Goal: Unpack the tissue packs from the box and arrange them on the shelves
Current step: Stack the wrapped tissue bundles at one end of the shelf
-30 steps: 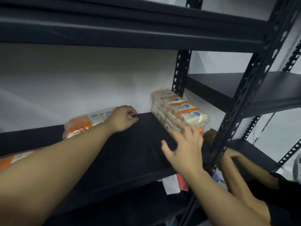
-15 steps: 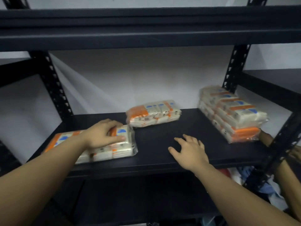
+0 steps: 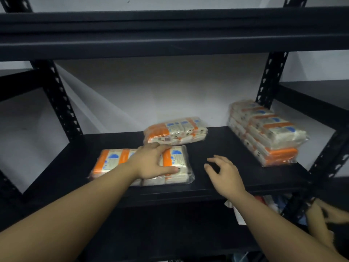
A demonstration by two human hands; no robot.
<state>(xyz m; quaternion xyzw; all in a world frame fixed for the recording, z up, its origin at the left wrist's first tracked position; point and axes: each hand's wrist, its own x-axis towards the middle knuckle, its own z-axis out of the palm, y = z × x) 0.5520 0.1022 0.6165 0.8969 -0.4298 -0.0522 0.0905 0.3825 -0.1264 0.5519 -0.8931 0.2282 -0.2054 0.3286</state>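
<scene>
On the black shelf (image 3: 222, 188) lie orange-and-white tissue packs in clear wrap. My left hand (image 3: 151, 162) grips the right part of the near pack (image 3: 111, 161), thumb on its front edge. A second pack (image 3: 175, 130) lies just behind it, touching or nearly touching. At the right end a stack of two packs (image 3: 268, 133) stands beside the upright. My right hand (image 3: 224, 174) hovers over bare shelf between the near pack and the stack, fingers spread, holding nothing. The box is out of sight.
A black shelf (image 3: 170, 35) hangs close overhead. Perforated uprights (image 3: 272, 78) frame both ends; the left upright (image 3: 58, 99) stands at the back. Another person's hands (image 3: 328, 214) work at the lower right, near white and red items (image 3: 238, 210) below the shelf.
The view has swung left from the right stack to the whole shelf. My left hand has left the back pack, taken hold of the near pack and slid it right, toward the middle.
</scene>
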